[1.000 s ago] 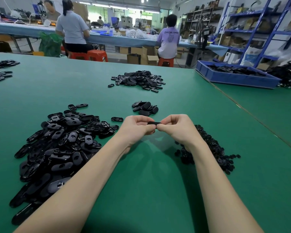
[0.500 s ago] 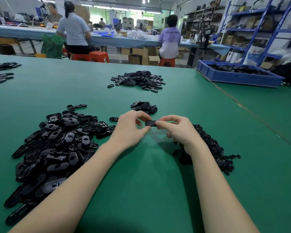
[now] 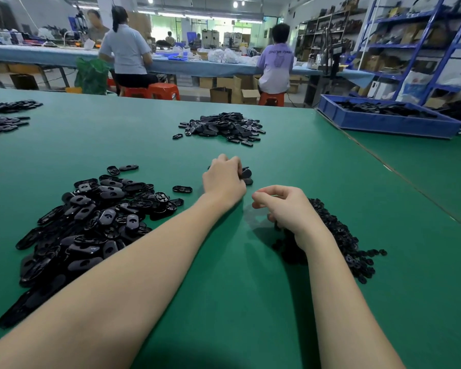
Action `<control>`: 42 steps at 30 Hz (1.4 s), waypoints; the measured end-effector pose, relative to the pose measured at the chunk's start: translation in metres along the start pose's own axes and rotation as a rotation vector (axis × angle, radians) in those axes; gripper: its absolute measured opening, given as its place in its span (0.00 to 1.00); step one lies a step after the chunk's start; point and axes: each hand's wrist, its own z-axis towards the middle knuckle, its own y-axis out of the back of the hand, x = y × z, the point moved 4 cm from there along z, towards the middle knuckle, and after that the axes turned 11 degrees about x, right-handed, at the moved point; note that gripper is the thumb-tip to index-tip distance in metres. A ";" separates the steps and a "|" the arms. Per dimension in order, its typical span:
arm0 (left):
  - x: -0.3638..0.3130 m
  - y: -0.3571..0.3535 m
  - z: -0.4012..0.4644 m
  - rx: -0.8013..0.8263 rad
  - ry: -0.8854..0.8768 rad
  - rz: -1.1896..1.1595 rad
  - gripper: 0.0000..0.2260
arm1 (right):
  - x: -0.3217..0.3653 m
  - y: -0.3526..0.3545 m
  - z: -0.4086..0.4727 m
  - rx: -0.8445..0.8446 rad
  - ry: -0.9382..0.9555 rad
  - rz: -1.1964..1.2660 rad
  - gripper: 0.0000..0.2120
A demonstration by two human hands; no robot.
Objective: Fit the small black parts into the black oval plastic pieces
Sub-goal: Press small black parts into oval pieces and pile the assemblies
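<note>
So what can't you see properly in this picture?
All head view:
- Left hand: its own back hides the fingertips; unclear whether it holds a piece from the small pile.
- Right hand: curled fingers hide whether they pinch a small part.
- Blue tray: contents too far and dark to identify.

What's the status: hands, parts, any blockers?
Left hand down on the small finished pile, grip hidden. Right hand loosely curled, empty, beside the small-parts heap. Oval pieces heaped left. Nothing in the way.
</note>
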 end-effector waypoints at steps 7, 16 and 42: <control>0.002 0.003 -0.031 -0.029 -0.049 -0.069 0.08 | 0.001 -0.003 -0.001 0.028 0.023 -0.030 0.03; 0.039 0.037 -0.057 -0.028 0.021 0.097 0.12 | 0.003 -0.018 0.004 0.085 0.024 -0.187 0.03; 0.034 0.038 -0.068 0.033 -0.060 -0.445 0.09 | 0.012 -0.005 -0.003 0.024 0.020 -0.404 0.05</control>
